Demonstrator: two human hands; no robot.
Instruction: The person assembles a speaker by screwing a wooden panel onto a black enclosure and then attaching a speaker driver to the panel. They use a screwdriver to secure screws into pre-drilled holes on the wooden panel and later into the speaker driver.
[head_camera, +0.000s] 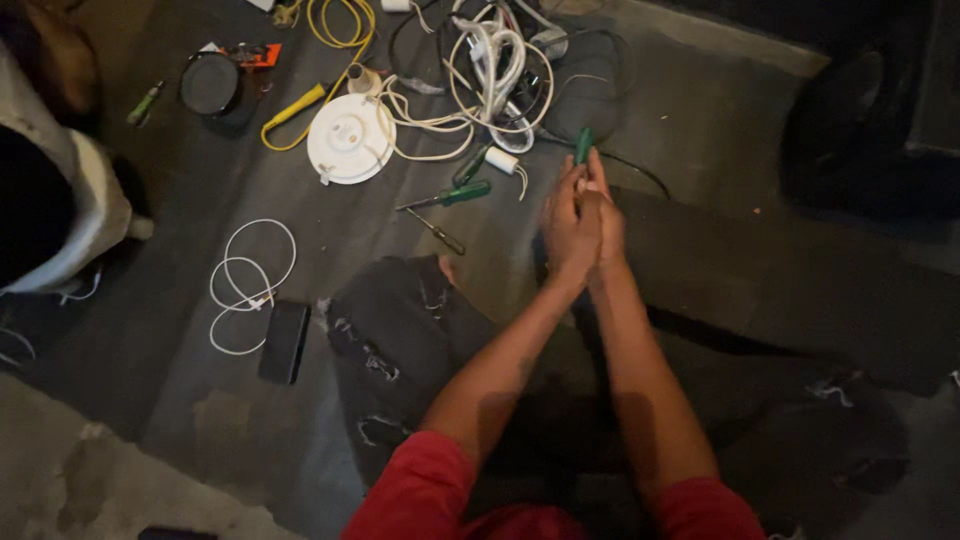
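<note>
1. Green is the handle of the tool (583, 145) that pokes up from between the two hands, which are pressed together in front of the person's knees, over the dark floor (700, 140).
2. The left hand (568, 228) is wrapped around the lower part of the tool, fingers curled shut on it.
3. The right hand (606, 222) lies against the left and is closed on the same tool (only its green tip shows above the fingers).
4. Just beyond the hands, toward the far edge of the floor, sits a tangle of white cables (495, 70).
5. Left of that tangle lies a round white disc (350, 138), with a yellow cable (310, 100) curling past it.
6. Two green-handled screwdrivers (455, 192) rest between the disc and the hands, near each other.
7. Toward the near left, a dark phone (285, 342) lies beside a looped white cord (248, 285), the two touching.
8. Red sleeves (420, 495) cover the upper arms.
</note>
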